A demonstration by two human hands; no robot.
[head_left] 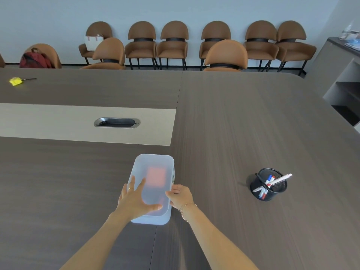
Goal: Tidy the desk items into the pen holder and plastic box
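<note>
1. Head view, the box: a frosted, translucent plastic box with rounded corners sits on the near middle of the dark wood-grain conference table, its lid on. A blurred red-orange shape shows through the lid; what it is cannot be told.

2. Head view, the hands: the left hand lies flat and spread on the near left part of the lid, fingers open, pressing rather than grasping. The right hand is curled against the box's right near side, thumb on the lid edge, steadying it.

3. Step in hand: this looks like the closing of the box, the lid being pressed down or checked. The task seems close to finished.

4. The pen holder: a round black wire-mesh pen holder stands well to the right of the box, already holding several pens with white barrels and red and blue caps, one leaning out to the right.

5. Next move: probably an even push around the lid's rim, then letting go. It calls for little force, since the box could slide on the smooth table.

6. Surroundings: a small yellow object lies at the far left of the table, well apart; whether it belongs to the task cannot be told. A metal cable port sits in the pale centre strip. Brown padded chairs line the far wall. Nothing stands between the hands and the box.
</note>
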